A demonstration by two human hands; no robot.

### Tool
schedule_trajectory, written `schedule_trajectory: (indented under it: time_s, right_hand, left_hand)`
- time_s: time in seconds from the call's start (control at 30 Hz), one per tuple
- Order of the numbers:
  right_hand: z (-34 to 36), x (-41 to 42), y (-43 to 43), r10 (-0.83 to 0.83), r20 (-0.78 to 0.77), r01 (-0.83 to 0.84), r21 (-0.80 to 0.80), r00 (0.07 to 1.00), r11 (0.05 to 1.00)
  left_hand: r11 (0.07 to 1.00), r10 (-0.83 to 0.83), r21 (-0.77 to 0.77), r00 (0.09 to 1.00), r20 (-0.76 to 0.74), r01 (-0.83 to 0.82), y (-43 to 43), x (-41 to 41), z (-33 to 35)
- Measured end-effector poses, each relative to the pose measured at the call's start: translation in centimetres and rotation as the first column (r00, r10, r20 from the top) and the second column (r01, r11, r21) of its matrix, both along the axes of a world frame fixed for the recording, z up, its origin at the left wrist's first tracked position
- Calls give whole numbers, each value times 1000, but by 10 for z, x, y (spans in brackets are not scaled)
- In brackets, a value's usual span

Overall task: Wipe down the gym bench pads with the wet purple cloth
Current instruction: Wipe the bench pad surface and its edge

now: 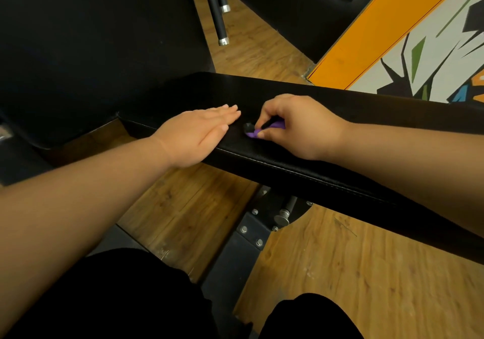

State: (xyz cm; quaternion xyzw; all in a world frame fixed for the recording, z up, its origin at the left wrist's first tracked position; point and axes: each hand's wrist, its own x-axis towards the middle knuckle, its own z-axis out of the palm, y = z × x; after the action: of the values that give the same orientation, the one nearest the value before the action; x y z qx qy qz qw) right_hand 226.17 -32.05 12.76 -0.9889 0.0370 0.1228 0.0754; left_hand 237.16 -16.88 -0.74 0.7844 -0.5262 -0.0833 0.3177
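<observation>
While the left hand (pixel 199 131) lies flat on the bench pad (pixel 379 113), palm down with its fingers straight and held together, I see the right hand (pixel 293 126) just to its right with fingers curled tight, pinching the purple cloth (pixel 253 134) against the top of the pad. From my remote view the cloth is bunched very small: one scrap of purple shows under the fingertips and another between thumb and fingers, and the hand hides the rest. The two hands are near one another but apart, and both forearms reach in from the near side.

The pad is long and black, running from the middle left toward the near right, with pale stitching along its near edge. Beneath it a dark metal frame (pixel 251 234) with bolts and a round pin stands on the wooden floor (pixel 340 260). At the far left a second, larger black pad (pixel 91 37) rises just beside the left end of the first. Beyond that I make out two black tube legs (pixel 221 19) with silver tips. On the far right a wall carries an orange band (pixel 366 37) and a painted mural (pixel 432 50) in white, black and green. Nearest to me, the person's knees (pixel 131 299) in black clothing sit on either side of the frame
</observation>
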Motion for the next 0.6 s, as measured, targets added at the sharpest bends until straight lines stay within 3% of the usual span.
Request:
schedule_trajectory:
  time_s: [0.17, 0.33, 0.6]
  right_hand:
    - [0, -3, 12, 140, -89, -132, 82, 986, 988]
    - [-10, 31, -5, -28, -34, 28, -12, 999, 1000]
    - [-6, 17, 3, 201, -110, -180, 175, 973, 968]
  left_hand:
    - [999, 21, -31, 1000, -16, -21, -2, 0, -3]
    - [999, 23, -29, 1000, -10, -23, 4, 0, -8]
    - [997, 76, -31, 996, -49, -77, 8, 4, -10]
